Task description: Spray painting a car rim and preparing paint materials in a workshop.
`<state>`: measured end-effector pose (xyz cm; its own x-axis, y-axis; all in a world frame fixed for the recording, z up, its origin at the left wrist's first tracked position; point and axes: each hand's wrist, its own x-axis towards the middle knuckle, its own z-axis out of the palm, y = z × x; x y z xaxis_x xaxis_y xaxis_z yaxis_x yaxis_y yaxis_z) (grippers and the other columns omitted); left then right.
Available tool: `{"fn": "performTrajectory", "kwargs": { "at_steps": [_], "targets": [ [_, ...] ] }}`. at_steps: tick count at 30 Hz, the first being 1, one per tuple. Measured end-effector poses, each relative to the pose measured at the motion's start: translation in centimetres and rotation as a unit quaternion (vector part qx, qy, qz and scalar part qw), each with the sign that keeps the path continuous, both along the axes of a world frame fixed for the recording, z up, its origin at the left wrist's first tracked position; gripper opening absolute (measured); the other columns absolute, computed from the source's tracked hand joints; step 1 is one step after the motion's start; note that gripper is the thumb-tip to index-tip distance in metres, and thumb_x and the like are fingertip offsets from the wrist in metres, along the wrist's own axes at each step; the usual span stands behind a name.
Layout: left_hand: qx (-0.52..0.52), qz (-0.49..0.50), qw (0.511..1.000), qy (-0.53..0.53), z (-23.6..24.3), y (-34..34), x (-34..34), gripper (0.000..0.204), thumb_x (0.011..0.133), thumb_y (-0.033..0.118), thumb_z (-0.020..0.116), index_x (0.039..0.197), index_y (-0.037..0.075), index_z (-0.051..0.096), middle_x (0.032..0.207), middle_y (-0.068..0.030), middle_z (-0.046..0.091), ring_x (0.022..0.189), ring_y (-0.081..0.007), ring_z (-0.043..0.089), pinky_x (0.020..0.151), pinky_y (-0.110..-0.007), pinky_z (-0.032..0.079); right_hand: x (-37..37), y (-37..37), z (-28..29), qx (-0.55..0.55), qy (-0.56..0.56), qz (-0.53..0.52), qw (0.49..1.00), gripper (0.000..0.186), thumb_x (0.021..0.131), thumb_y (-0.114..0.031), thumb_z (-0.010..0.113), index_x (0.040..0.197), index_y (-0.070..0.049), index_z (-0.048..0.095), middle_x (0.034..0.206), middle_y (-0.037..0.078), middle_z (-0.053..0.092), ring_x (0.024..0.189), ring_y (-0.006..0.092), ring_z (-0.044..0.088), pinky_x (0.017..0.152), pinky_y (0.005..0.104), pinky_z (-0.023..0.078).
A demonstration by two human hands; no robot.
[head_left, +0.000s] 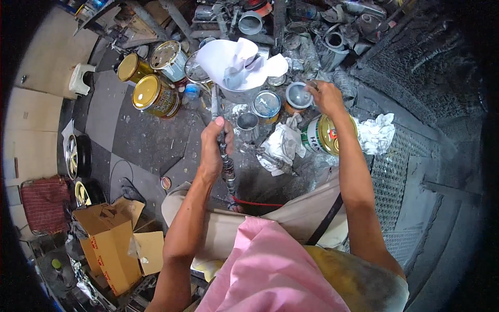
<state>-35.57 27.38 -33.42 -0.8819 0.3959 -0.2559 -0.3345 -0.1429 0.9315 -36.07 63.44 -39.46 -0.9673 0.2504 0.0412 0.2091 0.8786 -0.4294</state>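
Note:
My left hand (211, 145) is closed around a paint-stained rod-shaped tool (227, 169). It stands roughly upright in the picture, its grey upper part reaching toward a white bucket, and a thin red hose (257, 202) runs near its lower end. My right hand (326, 98) is pinched at the right rim of a small translucent cup (299, 95) with an orange lower part. What its fingertips hold, if anything, is too small to make out. Between the hands are a clear-lidded jar (266, 105) and a grey metal cup (247, 124).
Crumpled white paper (241, 62) covers the bucket. Several paint cans (148, 92) stand at the left; a green-and-gold can (319, 136) lies beside my right forearm, near crumpled tissue (377, 134). A cardboard box (112, 244) sits lower left. Metal grating (392, 177) lies right.

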Motion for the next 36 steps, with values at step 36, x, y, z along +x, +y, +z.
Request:
{"fn": "performTrajectory", "kwargs": {
  "at_steps": [36],
  "targets": [
    [0.033,0.020,0.999,-0.003,-0.2,-0.3,0.6,0.045,0.101,0.051,0.053,0.083,0.010,0.050,0.066,0.0004,0.046,0.053,-0.0110,0.046,0.049,-0.026,0.036,-0.1,0.0,-2.9,-0.100,0.122,0.004,0.987,0.041,0.102,-0.039,0.059,0.100,0.000,0.072,0.090,0.027,0.070,0.085,0.0474,0.067,0.077,0.0529,0.051]
  ]
}}
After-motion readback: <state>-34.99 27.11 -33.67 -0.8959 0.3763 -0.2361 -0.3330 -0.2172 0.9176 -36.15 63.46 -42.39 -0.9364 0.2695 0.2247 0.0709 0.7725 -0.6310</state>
